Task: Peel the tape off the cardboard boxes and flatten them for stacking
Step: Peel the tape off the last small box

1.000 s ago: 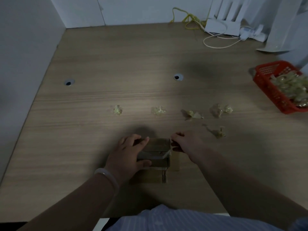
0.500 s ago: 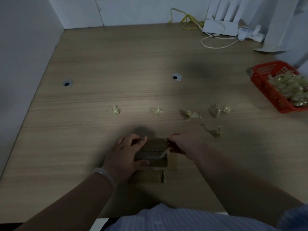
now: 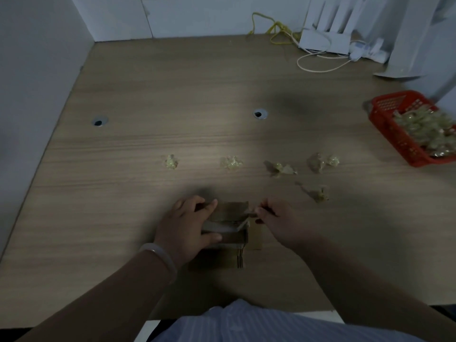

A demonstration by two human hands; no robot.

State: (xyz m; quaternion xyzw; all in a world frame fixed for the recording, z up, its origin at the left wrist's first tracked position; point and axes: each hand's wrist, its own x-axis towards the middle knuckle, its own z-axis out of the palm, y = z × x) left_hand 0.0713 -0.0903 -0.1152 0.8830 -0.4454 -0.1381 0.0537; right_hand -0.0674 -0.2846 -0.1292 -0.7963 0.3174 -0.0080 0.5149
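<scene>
A small brown cardboard box [image 3: 229, 213] stands on the wooden desk [image 3: 197, 82] near its front edge. My left hand [image 3: 187, 225] grips the box's left side, fingers over the far edge and thumb along the near face. My right hand [image 3: 276, 218] pinches a strip of clear tape [image 3: 246, 214] at the box's right top corner. A pale band of tape [image 3: 222, 224] runs across the box top. Flattened cardboard [image 3: 222, 260] lies under and in front of the box.
Several crumpled tape balls [image 3: 232, 162] lie in a row across the desk beyond the box. A red basket [image 3: 392, 124] full of tape scraps sits at the right edge. Cables and a white router [image 3: 325, 38] are at the back right. Two grommet holes [image 3: 260, 114] mark the desk.
My right hand has shifted slightly to the right, drawing the tape strip away from the box corner. My left hand keeps its grip on the box.
</scene>
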